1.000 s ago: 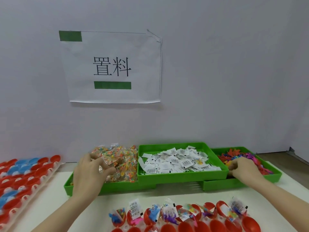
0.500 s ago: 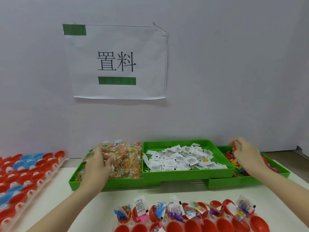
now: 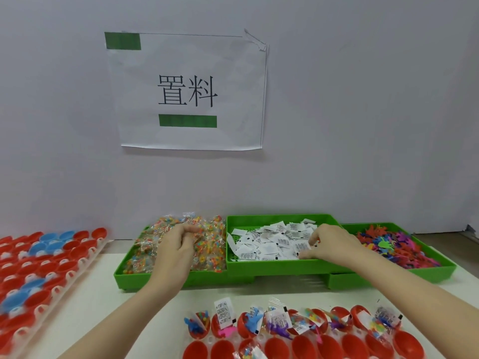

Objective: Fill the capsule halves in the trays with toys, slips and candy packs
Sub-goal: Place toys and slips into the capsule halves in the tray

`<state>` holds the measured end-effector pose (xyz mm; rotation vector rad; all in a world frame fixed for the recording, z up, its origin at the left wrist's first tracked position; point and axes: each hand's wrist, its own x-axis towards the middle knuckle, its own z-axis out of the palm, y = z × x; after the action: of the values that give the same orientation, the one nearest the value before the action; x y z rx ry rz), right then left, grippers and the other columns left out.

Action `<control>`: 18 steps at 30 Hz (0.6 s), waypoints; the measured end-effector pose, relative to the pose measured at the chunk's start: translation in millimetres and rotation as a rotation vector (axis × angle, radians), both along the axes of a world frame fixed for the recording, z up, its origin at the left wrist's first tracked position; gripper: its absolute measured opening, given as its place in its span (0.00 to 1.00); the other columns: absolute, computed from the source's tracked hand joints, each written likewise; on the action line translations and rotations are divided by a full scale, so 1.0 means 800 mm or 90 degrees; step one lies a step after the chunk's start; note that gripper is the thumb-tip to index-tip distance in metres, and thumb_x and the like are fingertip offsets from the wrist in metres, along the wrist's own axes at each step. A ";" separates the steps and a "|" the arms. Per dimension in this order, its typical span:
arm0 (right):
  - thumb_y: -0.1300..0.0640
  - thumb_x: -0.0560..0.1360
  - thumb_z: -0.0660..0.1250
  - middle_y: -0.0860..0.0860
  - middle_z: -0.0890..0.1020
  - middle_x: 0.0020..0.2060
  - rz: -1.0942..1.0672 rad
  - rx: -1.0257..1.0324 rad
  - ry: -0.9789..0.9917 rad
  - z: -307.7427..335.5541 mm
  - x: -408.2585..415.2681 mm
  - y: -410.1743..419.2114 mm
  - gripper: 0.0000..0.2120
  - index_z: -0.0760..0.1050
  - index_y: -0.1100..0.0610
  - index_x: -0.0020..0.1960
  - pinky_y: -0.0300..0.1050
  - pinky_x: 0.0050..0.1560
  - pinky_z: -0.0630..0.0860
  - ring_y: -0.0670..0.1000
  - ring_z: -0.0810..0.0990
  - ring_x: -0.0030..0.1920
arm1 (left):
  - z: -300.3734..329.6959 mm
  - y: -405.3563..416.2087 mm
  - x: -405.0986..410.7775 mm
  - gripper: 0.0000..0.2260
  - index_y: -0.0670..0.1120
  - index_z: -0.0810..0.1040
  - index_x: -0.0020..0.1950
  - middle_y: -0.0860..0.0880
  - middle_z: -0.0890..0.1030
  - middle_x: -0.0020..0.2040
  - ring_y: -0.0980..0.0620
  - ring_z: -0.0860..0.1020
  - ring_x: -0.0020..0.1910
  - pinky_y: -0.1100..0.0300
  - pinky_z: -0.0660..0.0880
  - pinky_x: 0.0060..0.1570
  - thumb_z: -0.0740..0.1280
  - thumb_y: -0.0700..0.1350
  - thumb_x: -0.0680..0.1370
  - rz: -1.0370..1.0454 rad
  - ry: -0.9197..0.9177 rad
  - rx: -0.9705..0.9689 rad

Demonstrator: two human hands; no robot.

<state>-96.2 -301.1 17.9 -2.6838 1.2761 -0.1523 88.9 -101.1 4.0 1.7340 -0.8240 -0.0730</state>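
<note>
Three green bins stand side by side on the white desk (image 3: 98,307), close to the wall. The left bin (image 3: 121,275) holds a heap of clear candy packs (image 3: 212,244) with small coloured sweets inside. The middle bin (image 3: 280,265) sits a little higher than its neighbours and holds white paper slips (image 3: 269,242) with black print. The right bin (image 3: 440,270) is full of small plastic toys (image 3: 394,244) in red, pink, purple and green.

The person's left hand (image 3: 173,252) rests on the candy packs with the fingers curled down into the heap; I cannot tell if it has a pack in its grip. The right hand (image 3: 329,244) is over the right side of the middle bin, the fingertips bent and pressing on the slips, as if pinching one, but a firm hold is not clear.

Near the person, at the bottom edge, a clear tray (image 3: 199,340) carries red capsule halves (image 3: 303,348). The far row already has toys, slips and candy packs standing out of the cups, while most cups in the nearer row look empty. At the left side another tray (image 3: 70,278) lies at an angle, filled with red and blue capsule halves (image 3: 41,257).

On the wall hangs a paper sign (image 3: 189,92) with two black characters and two green bars.
</note>
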 end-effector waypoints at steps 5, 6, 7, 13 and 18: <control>0.44 0.70 0.69 0.44 0.73 0.27 -0.018 -0.032 -0.073 -0.002 -0.004 0.001 0.14 0.80 0.54 0.34 0.37 0.28 0.62 0.43 0.70 0.28 | 0.011 0.000 -0.016 0.08 0.49 0.71 0.55 0.45 0.78 0.44 0.54 0.76 0.38 0.72 0.72 0.29 0.64 0.41 0.77 -0.047 0.037 -0.030; 0.44 0.71 0.69 0.42 0.73 0.28 -0.019 -0.032 -0.106 -0.003 -0.006 0.000 0.13 0.81 0.53 0.38 0.36 0.28 0.63 0.42 0.70 0.28 | 0.014 0.000 -0.018 0.08 0.49 0.72 0.54 0.46 0.79 0.44 0.54 0.77 0.39 0.74 0.72 0.30 0.66 0.41 0.76 -0.056 0.051 -0.040; 0.44 0.72 0.68 0.40 0.73 0.28 -0.022 -0.019 -0.140 -0.003 -0.007 0.001 0.11 0.82 0.51 0.40 0.36 0.29 0.63 0.42 0.69 0.27 | 0.016 0.001 -0.021 0.08 0.48 0.74 0.52 0.47 0.80 0.44 0.54 0.78 0.40 0.74 0.73 0.31 0.67 0.40 0.75 -0.060 0.060 -0.047; 0.44 0.76 0.60 0.47 0.82 0.34 -0.062 -0.106 -0.231 -0.002 -0.016 0.004 0.15 0.81 0.52 0.47 0.38 0.33 0.68 0.44 0.71 0.27 | 0.026 0.000 -0.034 0.04 0.47 0.81 0.40 0.52 0.83 0.33 0.56 0.81 0.31 0.71 0.76 0.31 0.72 0.38 0.70 -0.096 0.244 -0.108; 0.52 0.72 0.69 0.45 0.67 0.23 -0.002 0.009 -0.457 0.016 -0.019 0.016 0.09 0.77 0.56 0.36 0.35 0.25 0.62 0.44 0.64 0.24 | 0.028 -0.007 -0.045 0.03 0.44 0.81 0.43 0.50 0.83 0.36 0.61 0.79 0.28 0.72 0.74 0.29 0.69 0.38 0.74 -0.107 0.314 -0.115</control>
<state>-111.3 -288.6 30.4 -2.2573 1.0238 -0.9910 53.3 -107.0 26.8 1.3890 -0.5850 -0.5034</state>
